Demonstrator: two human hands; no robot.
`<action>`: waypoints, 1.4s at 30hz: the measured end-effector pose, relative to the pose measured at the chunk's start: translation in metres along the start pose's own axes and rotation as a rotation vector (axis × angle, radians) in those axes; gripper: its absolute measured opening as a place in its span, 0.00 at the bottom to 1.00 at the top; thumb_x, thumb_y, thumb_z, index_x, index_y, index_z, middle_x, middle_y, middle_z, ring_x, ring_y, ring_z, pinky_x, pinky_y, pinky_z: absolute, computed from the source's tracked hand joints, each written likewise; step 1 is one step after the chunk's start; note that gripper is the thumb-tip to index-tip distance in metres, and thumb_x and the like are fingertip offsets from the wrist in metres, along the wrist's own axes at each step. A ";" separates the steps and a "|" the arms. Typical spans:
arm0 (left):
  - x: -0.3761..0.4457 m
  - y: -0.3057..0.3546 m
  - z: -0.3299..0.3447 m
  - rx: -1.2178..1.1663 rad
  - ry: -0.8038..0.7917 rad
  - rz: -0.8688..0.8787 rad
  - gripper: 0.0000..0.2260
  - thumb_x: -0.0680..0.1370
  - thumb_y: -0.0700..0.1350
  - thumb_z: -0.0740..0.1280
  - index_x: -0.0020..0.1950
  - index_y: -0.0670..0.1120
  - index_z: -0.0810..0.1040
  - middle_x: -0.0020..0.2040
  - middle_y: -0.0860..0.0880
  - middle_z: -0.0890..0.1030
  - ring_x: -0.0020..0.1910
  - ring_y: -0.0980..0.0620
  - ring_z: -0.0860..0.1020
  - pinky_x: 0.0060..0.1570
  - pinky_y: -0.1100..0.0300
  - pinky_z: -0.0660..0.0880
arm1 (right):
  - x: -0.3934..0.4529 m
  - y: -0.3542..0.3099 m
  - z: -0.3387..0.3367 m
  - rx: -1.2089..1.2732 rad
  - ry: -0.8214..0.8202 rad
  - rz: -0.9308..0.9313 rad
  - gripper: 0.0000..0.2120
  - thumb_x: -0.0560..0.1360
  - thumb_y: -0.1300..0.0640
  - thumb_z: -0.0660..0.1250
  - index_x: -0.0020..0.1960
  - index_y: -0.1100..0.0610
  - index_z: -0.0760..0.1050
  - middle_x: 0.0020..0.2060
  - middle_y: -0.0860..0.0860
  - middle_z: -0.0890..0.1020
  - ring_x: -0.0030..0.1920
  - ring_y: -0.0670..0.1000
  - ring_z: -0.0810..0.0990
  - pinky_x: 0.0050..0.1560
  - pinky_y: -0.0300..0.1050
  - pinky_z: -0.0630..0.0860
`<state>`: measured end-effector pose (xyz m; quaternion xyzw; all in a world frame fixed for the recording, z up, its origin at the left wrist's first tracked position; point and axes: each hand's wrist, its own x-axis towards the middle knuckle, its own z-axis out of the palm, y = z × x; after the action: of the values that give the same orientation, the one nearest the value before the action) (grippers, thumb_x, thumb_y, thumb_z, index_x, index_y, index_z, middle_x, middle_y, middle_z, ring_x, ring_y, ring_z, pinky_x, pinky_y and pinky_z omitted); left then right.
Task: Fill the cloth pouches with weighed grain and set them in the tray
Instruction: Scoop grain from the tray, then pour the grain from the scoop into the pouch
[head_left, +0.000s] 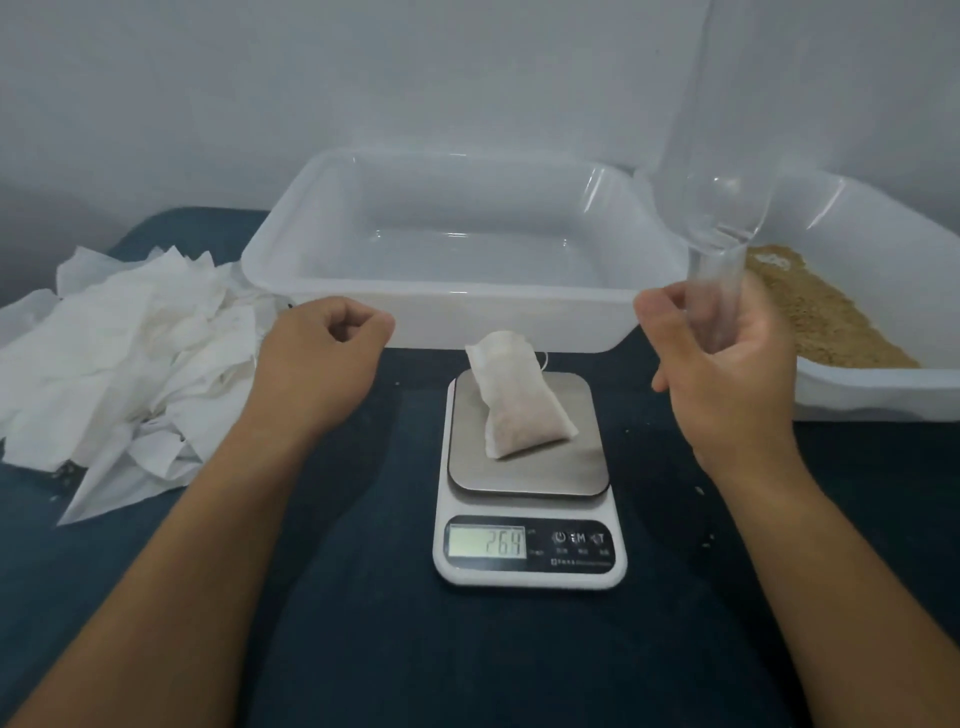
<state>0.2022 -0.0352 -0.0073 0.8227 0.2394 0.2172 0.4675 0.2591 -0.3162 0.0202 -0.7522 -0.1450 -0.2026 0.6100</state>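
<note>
On the dark counter (363, 649), against the pale wall, a clear tray (270, 265) is sitting at the back centre, nothing lying in it. To its right a second tub (857, 395) is holding tan grain (831, 322), heaped toward the near side. At the left edge a pile of white pouches (119, 353) is spreading in a loose, crumpled heap, touching the tray's near left corner. In front of the tray a scale (530, 566) is standing, its display showing digits that look like 264 — the reading is somewhat blurred. A filled pouch (519, 410) is resting on the scale's steel plate, its gathered neck pointing toward the tray and a thin string trailing off to the right.

The right hand (727, 374) is hovering right of the scale, fingers curling around the handle of a clear scoop (722, 208) — the bowl is standing upward, above the gap between tray and tub. The left hand (322, 358) is hanging left of the scale, near the pouches, fingers curling into a loose fist and gripping nothing.
</note>
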 end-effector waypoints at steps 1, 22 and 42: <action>0.000 -0.001 0.000 -0.014 -0.006 0.000 0.07 0.79 0.52 0.71 0.43 0.52 0.83 0.27 0.63 0.77 0.25 0.65 0.74 0.24 0.69 0.68 | 0.000 0.002 0.000 -0.016 -0.005 0.003 0.10 0.76 0.42 0.74 0.43 0.43 0.75 0.36 0.41 0.82 0.25 0.44 0.77 0.31 0.36 0.75; -0.027 0.013 0.026 0.018 -0.287 0.118 0.15 0.77 0.67 0.65 0.52 0.59 0.82 0.47 0.63 0.86 0.50 0.63 0.83 0.55 0.52 0.81 | -0.001 0.014 0.001 -0.093 -0.065 0.045 0.13 0.77 0.44 0.74 0.45 0.52 0.75 0.39 0.45 0.82 0.27 0.42 0.78 0.28 0.32 0.74; -0.012 0.136 0.010 0.172 -0.373 0.605 0.09 0.76 0.53 0.70 0.54 0.66 0.79 0.48 0.66 0.79 0.42 0.58 0.80 0.40 0.73 0.73 | 0.003 -0.006 -0.019 -0.051 0.025 0.147 0.19 0.68 0.32 0.69 0.42 0.47 0.73 0.34 0.55 0.78 0.32 0.57 0.78 0.31 0.49 0.77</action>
<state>0.2245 -0.1098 0.1053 0.9181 -0.0869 0.1710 0.3468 0.2566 -0.3338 0.0298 -0.7734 -0.0765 -0.1702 0.6058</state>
